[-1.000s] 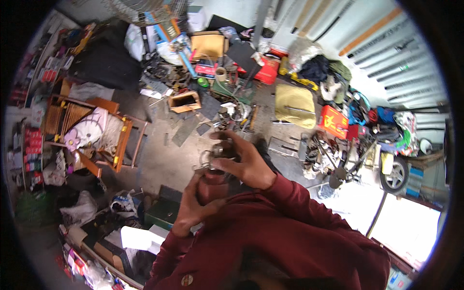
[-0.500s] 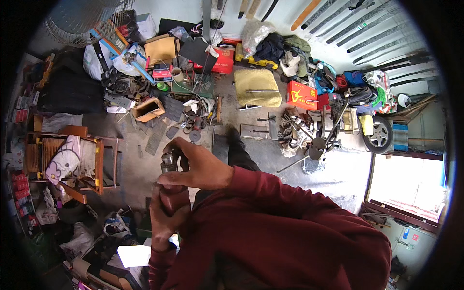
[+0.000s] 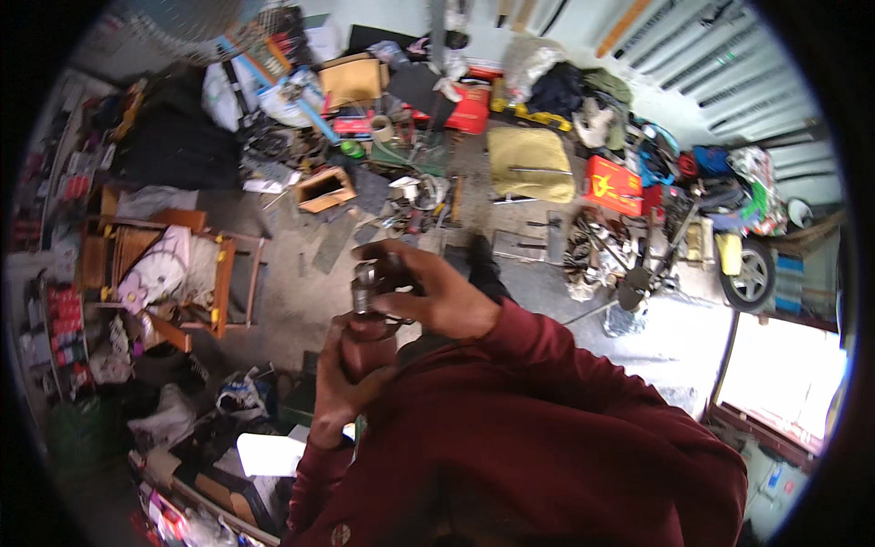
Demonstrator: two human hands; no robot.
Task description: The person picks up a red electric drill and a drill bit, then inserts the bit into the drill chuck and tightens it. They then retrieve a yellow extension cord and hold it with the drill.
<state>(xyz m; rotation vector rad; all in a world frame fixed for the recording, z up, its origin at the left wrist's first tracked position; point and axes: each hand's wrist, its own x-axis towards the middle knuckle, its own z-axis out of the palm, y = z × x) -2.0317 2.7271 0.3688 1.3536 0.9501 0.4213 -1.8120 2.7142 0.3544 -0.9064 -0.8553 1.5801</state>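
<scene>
My left hand (image 3: 339,392) is wrapped round a reddish-brown, bottle-like body (image 3: 367,354), held upright in front of my chest. A shiny, ridged metal top (image 3: 364,290) stands on its upper end. Around that top curls my right hand (image 3: 447,296), its index finger arched over the far side and its thumb close against the near side. The body's lower end is hidden by my left fingers and palm, and motion blur keeps the kind of object unclear.
Below lies a concrete floor with a wooden box (image 3: 325,190), a yellow mat (image 3: 531,164) and a red carton (image 3: 612,185). A wooden folding chair (image 3: 223,287) is on the left. At right stand a metal stand (image 3: 635,287) and a wheel (image 3: 749,276).
The whole view has shifted, so the room and both hands appear further right. My right thumb has moved up off the joint below the metal top, uncovering it.
</scene>
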